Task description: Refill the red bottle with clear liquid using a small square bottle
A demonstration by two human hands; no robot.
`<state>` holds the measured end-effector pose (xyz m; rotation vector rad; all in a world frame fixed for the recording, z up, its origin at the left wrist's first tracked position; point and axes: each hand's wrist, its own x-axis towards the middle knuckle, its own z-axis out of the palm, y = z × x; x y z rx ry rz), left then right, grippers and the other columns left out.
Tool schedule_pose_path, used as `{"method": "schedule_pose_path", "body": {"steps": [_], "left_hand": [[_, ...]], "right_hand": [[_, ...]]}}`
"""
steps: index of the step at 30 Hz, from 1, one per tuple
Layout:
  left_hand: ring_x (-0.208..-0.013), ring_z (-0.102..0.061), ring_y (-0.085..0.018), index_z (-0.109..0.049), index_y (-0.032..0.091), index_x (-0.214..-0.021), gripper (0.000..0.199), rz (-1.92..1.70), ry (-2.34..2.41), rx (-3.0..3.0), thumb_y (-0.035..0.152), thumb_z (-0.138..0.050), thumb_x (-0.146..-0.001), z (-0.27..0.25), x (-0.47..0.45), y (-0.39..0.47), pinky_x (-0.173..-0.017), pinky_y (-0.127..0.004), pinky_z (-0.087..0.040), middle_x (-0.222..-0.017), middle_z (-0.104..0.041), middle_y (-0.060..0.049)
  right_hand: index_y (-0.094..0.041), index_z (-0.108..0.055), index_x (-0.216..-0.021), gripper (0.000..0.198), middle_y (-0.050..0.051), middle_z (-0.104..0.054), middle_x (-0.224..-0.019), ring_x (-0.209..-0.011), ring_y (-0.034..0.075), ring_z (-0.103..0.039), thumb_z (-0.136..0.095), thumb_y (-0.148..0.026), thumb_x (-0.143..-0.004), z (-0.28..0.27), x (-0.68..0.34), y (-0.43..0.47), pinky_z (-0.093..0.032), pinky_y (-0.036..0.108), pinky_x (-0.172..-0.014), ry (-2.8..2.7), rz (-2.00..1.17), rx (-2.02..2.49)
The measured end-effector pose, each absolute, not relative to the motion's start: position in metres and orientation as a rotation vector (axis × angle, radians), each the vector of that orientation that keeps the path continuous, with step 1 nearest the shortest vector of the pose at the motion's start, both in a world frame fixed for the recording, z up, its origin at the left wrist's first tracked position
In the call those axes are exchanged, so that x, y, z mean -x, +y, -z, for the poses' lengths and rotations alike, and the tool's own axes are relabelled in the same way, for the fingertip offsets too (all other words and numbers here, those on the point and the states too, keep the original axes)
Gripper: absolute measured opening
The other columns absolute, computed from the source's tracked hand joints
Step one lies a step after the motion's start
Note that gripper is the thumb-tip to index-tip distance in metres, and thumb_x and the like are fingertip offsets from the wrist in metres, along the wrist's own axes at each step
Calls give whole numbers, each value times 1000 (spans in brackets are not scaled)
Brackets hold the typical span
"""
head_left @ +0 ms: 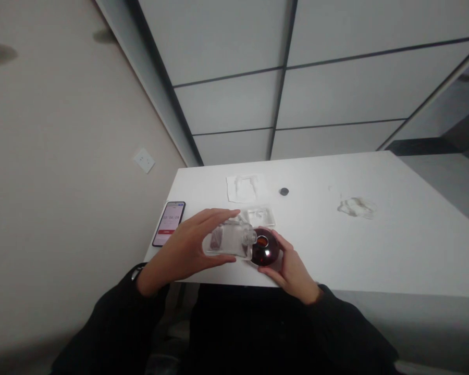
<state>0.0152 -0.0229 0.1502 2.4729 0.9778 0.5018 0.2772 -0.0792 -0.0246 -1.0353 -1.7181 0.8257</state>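
Observation:
My left hand (197,239) is closed around a clear glass bottle (230,239), thumb below and fingers above. The bottle lies tilted on its side, its narrow neck pointing right. Right beside that neck is a round, dark red glass bottle (266,250) with a small round opening on top. My right hand (291,265) grips the red bottle from its right side. Whether the clear bottle's mouth touches the red one, I cannot tell. Behind both sits a shallow clear tray (261,216), partly hidden by my left fingers.
A phone with its screen lit (169,224) lies at the table's left edge. Farther back are a white sheet of tissue (241,188) and a small dark round disc (284,191). Crumpled clear plastic (356,207) rests on the right of the white table (398,250). A wall stands close on the left.

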Motion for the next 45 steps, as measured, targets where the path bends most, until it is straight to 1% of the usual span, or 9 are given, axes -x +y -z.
{"method": "schedule_pose_path", "body": {"steps": [5,10,16,20,25,28,35,39,45], "left_hand": [[-136,-64,-30,-51,28,-156,71,-436,951,-2538,43,-83,-93,-157,-16,-19,-117,-49,-55,-150,-65,-10],[-133,-65,-29,-50,29,-157,74,-420,908,-2619,41,-84,-93,-161,-17,-17,-114,-44,-56,-147,-66,-10],[-133,-65,-30,-46,32,-161,76,-326,887,-2684,43,-81,-94,-165,-17,-12,-112,-44,-56,-147,-65,-9],[-132,-64,-30,-45,31,-162,77,-300,869,-2733,44,-81,-94,-166,-17,-11,-110,-43,-57,-146,-66,-10],[-131,-65,-30,-45,33,-162,78,-263,875,-2741,45,-81,-94,-170,-18,-10,-109,-43,-57,-145,-66,-10],[-130,-66,-29,-46,34,-162,77,-263,866,-2747,44,-81,-94,-172,-20,-10,-108,-42,-58,-143,-67,-9],[-130,-66,-30,-44,34,-162,78,-183,877,-2807,46,-81,-94,-173,-22,-10,-104,-41,-59,-145,-67,-9],[-129,-66,-31,-45,31,-162,79,-181,868,-2829,46,-82,-93,-174,-23,-10,-101,-41,-60,-145,-67,-11],[-130,-65,-30,-45,32,-162,78,-175,876,-2822,47,-80,-94,-176,-24,-10,-102,-40,-60,-147,-66,-10]], "right_hand": [[-31,-39,-162,83,16,-59,-159,-146,39,-58,-78,-55,-93,20,-276,-79,-47,63,-121,-1700,-849,1024],[-32,-35,-163,85,16,-57,-160,-147,39,-56,-79,-52,-93,20,-277,-78,-44,67,-122,-1707,-862,996],[-33,-35,-164,87,14,-58,-160,-145,39,-58,-81,-48,-92,20,-278,-79,-46,64,-122,-1704,-857,993],[-36,-30,-166,89,13,-59,-159,-144,38,-60,-80,-47,-94,20,-277,-79,-50,64,-119,-1712,-809,968],[-31,-32,-167,95,16,-60,-158,-142,40,-61,-86,-43,-89,21,-277,-79,-50,63,-119,-1711,-828,990],[-31,-33,-166,96,17,-60,-158,-142,40,-61,-87,-44,-87,23,-278,-79,-48,64,-120,-1711,-831,1013],[-32,-34,-165,91,16,-58,-160,-145,40,-59,-83,-48,-90,24,-278,-79,-48,66,-120,-1720,-836,1006],[-34,-31,-166,91,14,-60,-158,-142,39,-61,-82,-49,-92,23,-278,-79,-49,67,-119,-1710,-814,976],[-32,-36,-165,89,15,-59,-159,-143,40,-61,-82,-49,-91,21,-278,-79,-51,64,-118,-1722,-848,990]]}}
